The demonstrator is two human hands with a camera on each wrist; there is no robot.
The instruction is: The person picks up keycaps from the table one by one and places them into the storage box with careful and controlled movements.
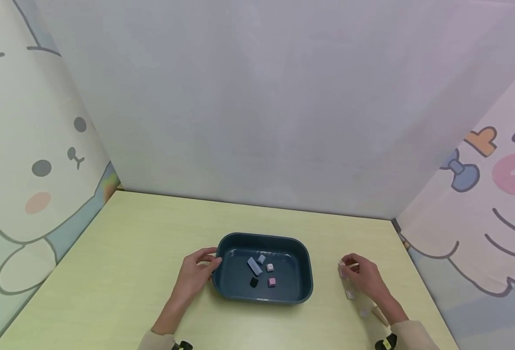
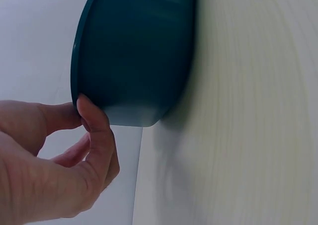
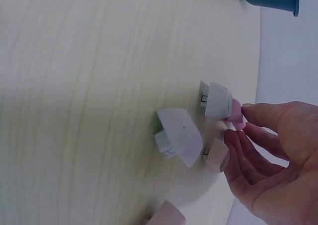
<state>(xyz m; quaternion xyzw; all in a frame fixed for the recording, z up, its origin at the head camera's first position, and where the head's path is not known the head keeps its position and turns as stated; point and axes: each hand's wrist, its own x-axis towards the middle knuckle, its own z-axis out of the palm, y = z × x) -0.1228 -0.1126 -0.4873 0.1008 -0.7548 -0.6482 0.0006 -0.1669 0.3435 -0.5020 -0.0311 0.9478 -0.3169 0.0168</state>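
My left hand pinches the left rim of a dark teal tray, thumb on the rim, as the left wrist view also shows. Inside the tray lie several small keycaps: a long blue-grey one, a small blue-grey one, a pale pink one, a pink one and a black one. Right of the tray, my right hand pinches a small pink keycap at the table. A white keycap stands right against it in the right wrist view.
More loose keycaps lie near my right hand: a large white one, a pale pinkish one and another. A long beige piece lies beside the right wrist. Curtains enclose the pale yellow table.
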